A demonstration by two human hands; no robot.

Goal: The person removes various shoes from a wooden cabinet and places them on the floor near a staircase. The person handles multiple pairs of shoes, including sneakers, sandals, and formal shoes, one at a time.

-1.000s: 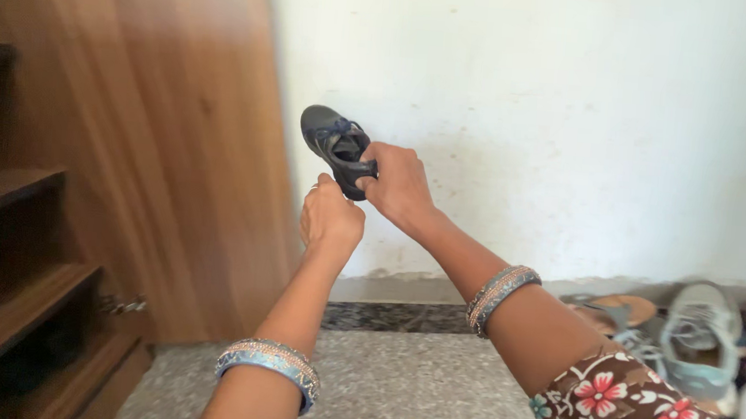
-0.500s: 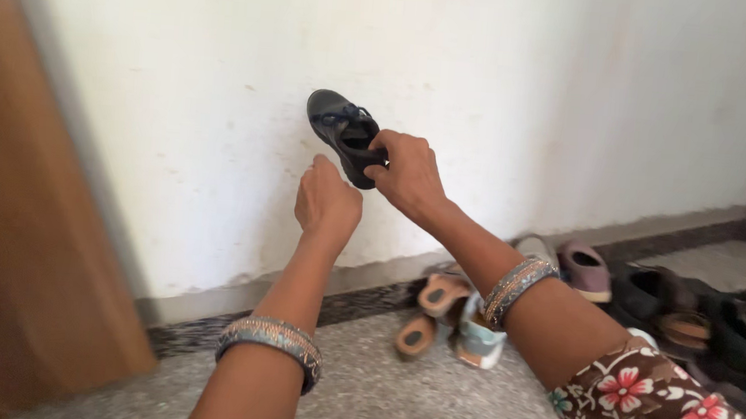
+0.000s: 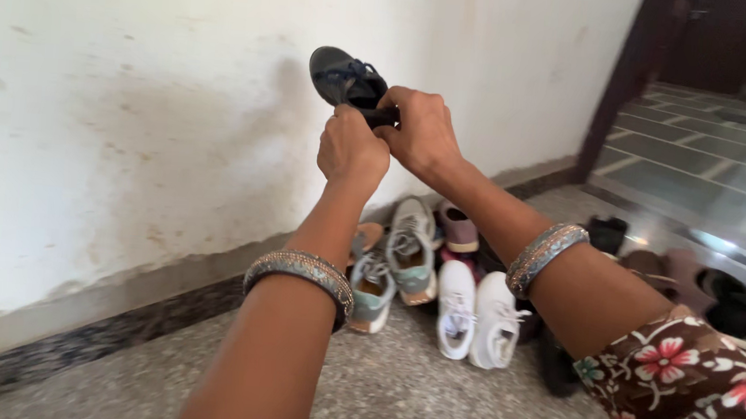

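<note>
— Down along the white wall (image 3: 132, 111), what's lying on the speckled stone floor (image 3: 429, 400)?

— A heap of footwear. A pair of white sneakers (image 3: 476, 313) sits side by side up front, with a pair of grey-and-teal sneakers (image 3: 393, 273) just beside them, nearer the wall.

— And behind those?

— A mauve slip-on (image 3: 458, 228) close to the wall, and dark shoes (image 3: 720, 303) off to the right. Further back, a dark doorframe (image 3: 622, 87) opens onto a tiled floor (image 3: 705, 165).

The hands (image 3: 387, 140) hide the dark shoe's (image 3: 344, 76) heel end.
</note>
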